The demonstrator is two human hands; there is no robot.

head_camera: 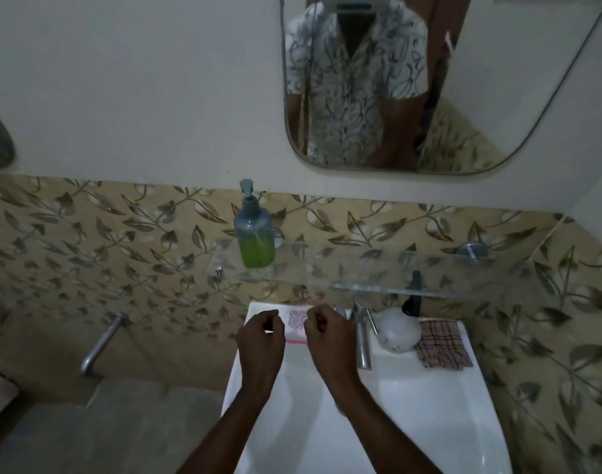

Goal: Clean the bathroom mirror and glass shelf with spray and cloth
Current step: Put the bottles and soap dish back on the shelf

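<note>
- Head view: both hands sit over the back ledge of the white ceramic washbasin point(412, 398), at about 6 o'clock in the frame. The left hand point(260, 340) and the right hand point(327, 333) are curled, fingers pinched on the two sides of a clear plastic zip pouch with a pink seal strip point(297, 328); the grip itself is partly hidden.
- The pouch holds something pale and patterned; what it is I cannot tell.
- Step in hand, as I judge it: clearing or opening the pouch before any cleaning starts. Neither spray nor cloth is picked up yet.
- The white rounded spray bottle with a black trigger point(400, 328) stands at 3 o'clock from the hands, touching the checked brown-and-cream cloth point(443, 343) lying beside it on the ledge.
- The clear glass shelf point(429, 268) hangs at 12 o'clock above the hands; the rounded wall mirror point(463, 97) is higher, toward 1 o'clock.
- On the shelf's left end stands a translucent pump bottle point(255, 234), roughly half full of green liquid.
- Next move likely calls for freeing a hand, reaching right for the spray bottle, and lifting the pump bottle off the shelf.
</note>
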